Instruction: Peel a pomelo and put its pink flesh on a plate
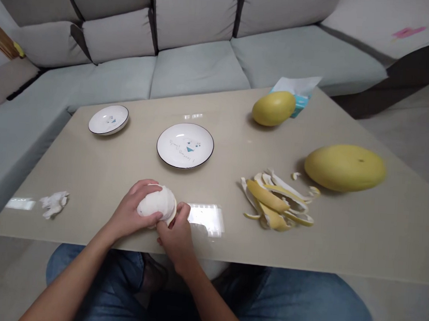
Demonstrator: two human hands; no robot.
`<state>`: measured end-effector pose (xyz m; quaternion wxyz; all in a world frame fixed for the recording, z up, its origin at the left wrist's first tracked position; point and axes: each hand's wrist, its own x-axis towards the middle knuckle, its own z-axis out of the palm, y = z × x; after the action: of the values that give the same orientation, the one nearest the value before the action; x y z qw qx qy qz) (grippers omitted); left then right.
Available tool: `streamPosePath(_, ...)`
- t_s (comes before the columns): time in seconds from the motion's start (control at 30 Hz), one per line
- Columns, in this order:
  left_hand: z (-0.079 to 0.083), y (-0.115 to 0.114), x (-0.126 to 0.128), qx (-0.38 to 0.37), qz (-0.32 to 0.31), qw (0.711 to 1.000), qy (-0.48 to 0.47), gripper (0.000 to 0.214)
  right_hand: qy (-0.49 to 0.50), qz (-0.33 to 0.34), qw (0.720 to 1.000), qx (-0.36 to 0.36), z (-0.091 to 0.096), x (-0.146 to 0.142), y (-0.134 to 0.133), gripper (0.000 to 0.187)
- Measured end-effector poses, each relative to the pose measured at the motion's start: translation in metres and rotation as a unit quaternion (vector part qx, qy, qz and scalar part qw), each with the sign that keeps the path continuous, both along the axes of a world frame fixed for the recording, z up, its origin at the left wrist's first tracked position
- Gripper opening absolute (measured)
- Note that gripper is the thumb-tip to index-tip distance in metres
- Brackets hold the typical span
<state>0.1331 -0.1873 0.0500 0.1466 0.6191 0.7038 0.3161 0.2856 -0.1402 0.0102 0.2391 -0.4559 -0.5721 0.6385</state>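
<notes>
A pomelo (156,204) without its yellow skin, covered in white pith, sits near the front edge of the table. My left hand (133,209) wraps round its left side, thumb in front and fingers over the top. On the fruit's lower right, my right hand (176,233) pinches a flap of pith (172,215) at the edge. Its fingertips are partly hidden. To the right lies a heap of yellow peel strips (275,203) with white undersides. A crumpled white scrap (54,204) rests at the left.
A flat white plate (177,148) and a white bowl (106,124) stand on the beige table (228,117). One whole yellow pomelo (274,108) sits by a tissue pack (301,104), another whole pomelo (345,168) at the right. A grey sofa (202,65) lies beyond.
</notes>
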Motion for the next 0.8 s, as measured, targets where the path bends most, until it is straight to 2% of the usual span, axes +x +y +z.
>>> streamPosePath(0.1, 0.000, 0.002, -0.002, -0.002, -0.001, 1.000, -0.005, 0.052, -0.044, 0.034, 0.996, 0.072, 0.002, 0.007, 0.000, 0.028)
streamPosePath(0.2, 0.002, 0.005, -0.005, 0.002, -0.005, 1.000, -0.016, 0.049, -0.115, 0.074, 0.977, 0.165, 0.007, 0.014, 0.000, 0.020)
streamPosePath(0.33, 0.004, 0.007, -0.007, 0.000, -0.010, 1.000, -0.017, 0.048, -0.162, 0.081, 0.954, 0.239, 0.007, 0.012, 0.002, 0.009)
streamPosePath(0.47, 0.003, 0.008, -0.008, 0.005, -0.009, 1.000, -0.012, 0.047, -0.145, 0.045, 0.953, 0.264, -0.005, 0.006, 0.003, 0.011)
streamPosePath(0.57, 0.003, 0.008, -0.009, 0.011, -0.011, 1.000, -0.016, 0.046, -0.091, 0.040, 0.963, 0.250, -0.011, 0.009, 0.004, 0.016)
streamPosePath(0.7, 0.003, 0.008, -0.010, 0.013, -0.014, 1.000, -0.015, 0.045, -0.086, 0.047, 0.971, 0.219, -0.008, 0.017, 0.007, 0.030)
streamPosePath(0.8, 0.003, 0.007, -0.008, 0.017, -0.013, 1.000, -0.009, 0.045, -0.102, 0.053, 0.964, 0.241, -0.005, 0.020, 0.011, 0.038)
